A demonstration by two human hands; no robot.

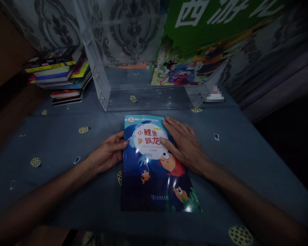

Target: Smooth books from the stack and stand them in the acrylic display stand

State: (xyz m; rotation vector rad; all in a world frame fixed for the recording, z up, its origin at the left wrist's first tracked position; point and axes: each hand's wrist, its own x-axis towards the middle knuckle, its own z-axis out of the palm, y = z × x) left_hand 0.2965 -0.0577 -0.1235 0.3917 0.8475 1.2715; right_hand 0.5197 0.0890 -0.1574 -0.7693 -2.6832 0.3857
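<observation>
A blue picture book (143,184) with cartoon fish and red Chinese characters on its cover lies face up, in front of a clear stand. At its left edge, my left hand (109,150) is closed on the book, thumb at the cover's edge and the other fingers partly hidden. My right hand (183,143) rests on the cover's upper right side with its fingers stretched out. Its thumb lies across part of the printed title.
Behind the book stands a clear acrylic rack (146,100) holding a large green book (190,44) upright. A stack of books (60,73) is at the back left. A pixelated object (215,95) is right of the rack. A blue patterned cloth (66,191) covers the table.
</observation>
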